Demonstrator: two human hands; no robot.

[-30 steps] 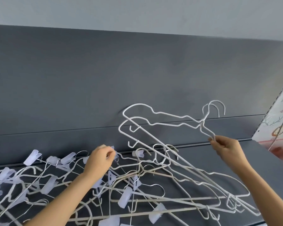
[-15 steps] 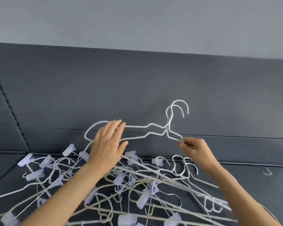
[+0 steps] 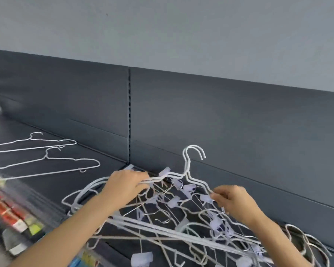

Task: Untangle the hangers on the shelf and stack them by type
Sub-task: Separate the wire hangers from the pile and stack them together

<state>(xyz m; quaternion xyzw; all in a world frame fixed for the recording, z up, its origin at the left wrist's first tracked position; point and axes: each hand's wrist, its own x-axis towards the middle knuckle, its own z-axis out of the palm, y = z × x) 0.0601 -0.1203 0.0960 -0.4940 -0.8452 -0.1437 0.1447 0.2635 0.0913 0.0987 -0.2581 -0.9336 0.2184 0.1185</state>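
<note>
Two white wire hangers, held together (image 3: 189,171), stand with hooks up above a tangled heap of white hangers and clip hangers (image 3: 172,214) on the dark shelf (image 3: 69,182). My left hand (image 3: 123,186) grips the pair's left shoulder. On the right shoulder my right hand (image 3: 233,201) pinches the same pair. Two single white hangers lie flat on the shelf to the left, one nearer the back (image 3: 37,144), one in front of it (image 3: 52,164).
A dark back panel (image 3: 201,120) with a slotted upright (image 3: 129,116) rises behind the shelf. Blurred coloured goods (image 3: 12,214) sit below the shelf's front edge at the left. More white hangers (image 3: 307,241) lie at the far right.
The view has swung left, and two laid-out hangers now show on the shelf. My left hand has closed on the held pair's left shoulder. The pair sits lower over the heap.
</note>
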